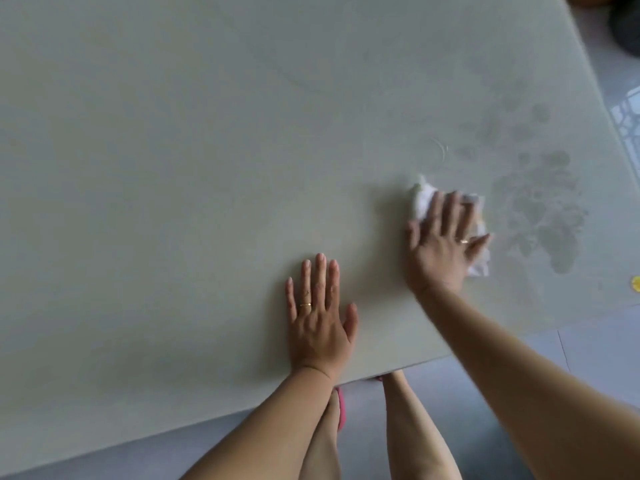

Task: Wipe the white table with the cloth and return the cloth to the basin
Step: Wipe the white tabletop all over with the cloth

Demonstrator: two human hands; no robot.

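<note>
Cloth (421, 199), just one, lies under right hand (440, 251) on white table (173, 133).

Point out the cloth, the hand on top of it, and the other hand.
cloth (420, 200), head view, on the bunched white part left of the fingers.
right hand (440, 251), head view, on the back of the hand.
left hand (317, 327), head view, on the back of the hand.

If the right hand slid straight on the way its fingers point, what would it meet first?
Nothing solid, it seems: beyond the right hand and its crumpled white cloth lies bare white table, first a faint ring-shaped mark; grey damp smudges lie rightward.
</note>
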